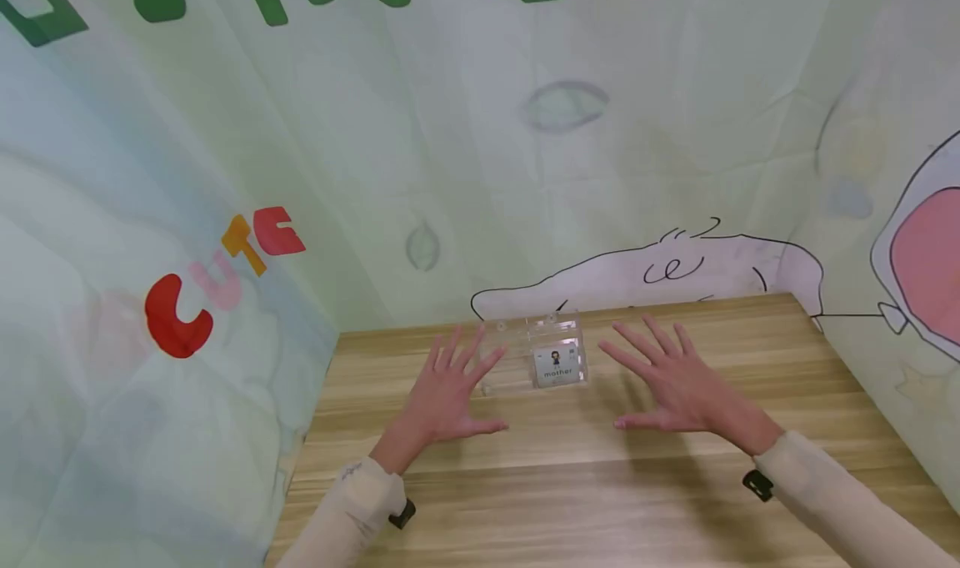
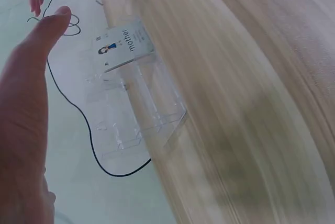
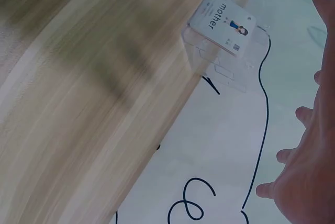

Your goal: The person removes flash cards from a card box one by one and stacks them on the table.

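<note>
A clear plastic card holder (image 1: 510, 368) with two side-by-side compartments stands near the back edge of the table. In its right compartment sits a stack of white cards (image 1: 557, 366), the front one printed "mother" with a small figure. My left hand (image 1: 450, 389) hovers over the table at the holder's left, fingers spread and holding nothing. To the right of the holder, my right hand (image 1: 671, 384) is also raised with spread fingers, its shadow falling on the wood. The cards (image 2: 123, 45) show sideways in the left wrist view, and the holder's other compartment has no cards.
The wood-grain table (image 1: 540, 501) ends at a printed cloth backdrop (image 1: 450, 176) behind it and on both sides. Black wrist straps (image 1: 757, 485) show at both sleeves.
</note>
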Demonstrator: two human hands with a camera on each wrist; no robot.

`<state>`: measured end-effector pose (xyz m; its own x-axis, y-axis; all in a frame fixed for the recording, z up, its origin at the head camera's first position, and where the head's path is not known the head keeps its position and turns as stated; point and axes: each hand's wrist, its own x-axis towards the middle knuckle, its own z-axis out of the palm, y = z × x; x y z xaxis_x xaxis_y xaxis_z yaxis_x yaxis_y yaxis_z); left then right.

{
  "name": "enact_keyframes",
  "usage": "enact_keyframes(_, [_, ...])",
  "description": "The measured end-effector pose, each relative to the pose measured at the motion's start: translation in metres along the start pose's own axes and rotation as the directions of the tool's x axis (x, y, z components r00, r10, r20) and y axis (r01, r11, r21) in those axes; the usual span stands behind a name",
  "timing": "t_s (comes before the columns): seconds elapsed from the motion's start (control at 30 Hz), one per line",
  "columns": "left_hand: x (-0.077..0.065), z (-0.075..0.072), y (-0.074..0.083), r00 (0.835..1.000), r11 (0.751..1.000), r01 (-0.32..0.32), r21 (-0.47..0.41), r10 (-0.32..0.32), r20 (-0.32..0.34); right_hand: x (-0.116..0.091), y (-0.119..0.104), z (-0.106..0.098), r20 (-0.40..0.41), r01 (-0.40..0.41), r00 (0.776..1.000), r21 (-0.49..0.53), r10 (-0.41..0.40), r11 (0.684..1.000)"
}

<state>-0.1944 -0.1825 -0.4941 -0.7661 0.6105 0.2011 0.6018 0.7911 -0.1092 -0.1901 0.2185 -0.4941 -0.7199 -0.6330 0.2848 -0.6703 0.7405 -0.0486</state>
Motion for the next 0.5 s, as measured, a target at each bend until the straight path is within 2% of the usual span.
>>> enact_keyframes(0.3, [0.006, -0.002, -0.017, 0.994, 0.987, 0.106, -0.12, -0.106, 0.01, 0.008, 0.01, -0.006, 0.01, -0.051, 0.999, 0.026, 0.051, 0.998])
enact_keyframes(0.5, [0.007, 0.002, -0.026, 0.984, 0.956, 0.175, -0.235, -0.178, 0.009, 0.011, 0.015, -0.009, 0.012, -0.091, 0.996, 0.092, 0.091, 0.992])
